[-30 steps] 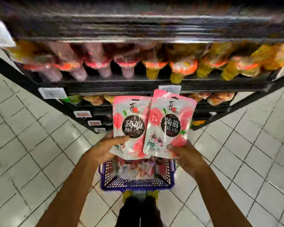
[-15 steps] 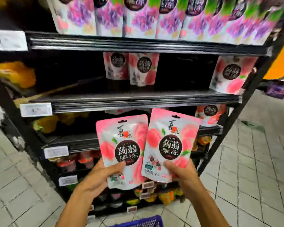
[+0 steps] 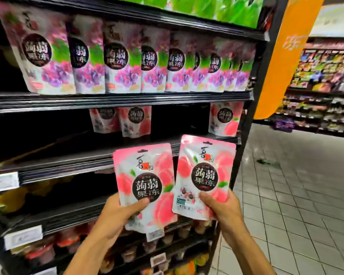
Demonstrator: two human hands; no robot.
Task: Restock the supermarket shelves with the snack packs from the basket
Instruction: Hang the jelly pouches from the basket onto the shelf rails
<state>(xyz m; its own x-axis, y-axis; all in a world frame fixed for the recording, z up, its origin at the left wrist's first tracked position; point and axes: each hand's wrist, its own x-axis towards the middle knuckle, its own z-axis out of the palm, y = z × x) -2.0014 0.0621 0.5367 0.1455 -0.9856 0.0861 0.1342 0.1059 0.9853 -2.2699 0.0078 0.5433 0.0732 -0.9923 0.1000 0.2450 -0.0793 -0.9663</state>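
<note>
My left hand [image 3: 119, 213] grips the lower part of a pink peach snack pack [image 3: 145, 175], thumb across its front. Beside it, my right hand [image 3: 220, 207] grips a second identical pink pack [image 3: 205, 171], held slightly higher. Both packs stand upright in front of the black shelf unit. Behind them, the middle shelf [image 3: 87, 161] holds matching peach packs: two near its centre [image 3: 134, 121] and one at its right end [image 3: 225, 118], with dark gaps between. The basket is out of view.
Purple grape packs [image 3: 115, 62] fill the shelf above. Lower shelves carry jelly cups [image 3: 40, 251] and yellow packs. An orange banner [image 3: 288, 56] hangs at the shelf end. Tiled floor [image 3: 296, 195] opens to the right, with another stocked aisle [image 3: 326, 86] beyond.
Both hands have lifted the two packs from above the basket up to the middle shelves. My view rose with them; the basket dropped out of sight.
</note>
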